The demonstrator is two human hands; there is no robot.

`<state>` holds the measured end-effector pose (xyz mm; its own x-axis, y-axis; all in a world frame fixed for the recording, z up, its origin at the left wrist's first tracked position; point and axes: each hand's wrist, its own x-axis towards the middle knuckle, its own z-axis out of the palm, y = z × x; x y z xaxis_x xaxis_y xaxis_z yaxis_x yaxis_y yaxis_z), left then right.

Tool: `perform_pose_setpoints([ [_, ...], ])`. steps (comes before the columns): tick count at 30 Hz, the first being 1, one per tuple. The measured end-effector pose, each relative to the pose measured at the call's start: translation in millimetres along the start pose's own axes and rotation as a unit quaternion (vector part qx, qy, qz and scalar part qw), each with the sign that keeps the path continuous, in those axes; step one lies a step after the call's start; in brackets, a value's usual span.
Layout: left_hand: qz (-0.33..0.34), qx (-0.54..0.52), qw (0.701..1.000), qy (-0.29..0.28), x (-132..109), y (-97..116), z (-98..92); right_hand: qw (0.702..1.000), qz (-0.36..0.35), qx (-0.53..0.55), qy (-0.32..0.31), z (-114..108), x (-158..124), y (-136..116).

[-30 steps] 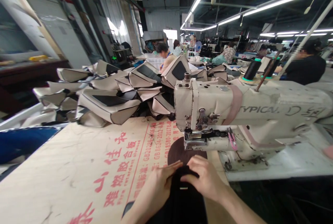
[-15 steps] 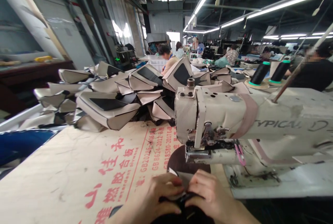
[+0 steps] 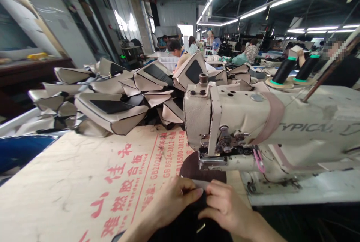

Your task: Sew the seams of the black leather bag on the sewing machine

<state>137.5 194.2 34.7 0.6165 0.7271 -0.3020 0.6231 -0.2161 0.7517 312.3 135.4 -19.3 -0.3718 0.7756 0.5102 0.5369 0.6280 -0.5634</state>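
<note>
My left hand and my right hand meet at the near edge of the table, both pinched on a black fabric piece that runs down towards me. The fingertips press together just in front of the needle area of a cream sewing machine marked TYPICAL. A dark brown round patch lies on the table under the machine head, just beyond my fingers.
A plywood board with red print covers the table to the left. A heap of beige and black sewn covers lies behind it. Two black thread cones stand behind the machine. Other people sit at benches farther back.
The view has shifted slightly. My hands stay together on the black fabric, with the fingers re-gripping and now pinched closer over its top edge.
</note>
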Motion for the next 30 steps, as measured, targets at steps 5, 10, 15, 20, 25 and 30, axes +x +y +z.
perform_pose_setpoints([
  [5,-0.023,-0.028,0.998,-0.05,10,-7,-0.7,0.995,0.048,0.073,-0.057,-9,3,-3],
  [10,-0.043,-0.011,0.998,-0.032,11,-4,-4.2,0.972,0.177,0.154,0.006,-8,6,-10],
  [15,-0.037,-0.01,0.999,-0.022,13,-4,-5.9,0.98,0.151,0.126,0.019,-7,4,-13],
  [20,-0.026,-0.068,0.997,0.002,5,-1,-5.1,0.991,0.098,0.087,0.005,-9,1,-13],
  [25,0.063,0.008,0.993,0.104,-30,3,-2.3,0.989,0.108,0.068,0.069,-9,-1,-15],
  [30,0.183,0.188,0.954,0.145,-41,-7,10.4,0.986,0.121,0.08,0.086,-9,3,-15],
])
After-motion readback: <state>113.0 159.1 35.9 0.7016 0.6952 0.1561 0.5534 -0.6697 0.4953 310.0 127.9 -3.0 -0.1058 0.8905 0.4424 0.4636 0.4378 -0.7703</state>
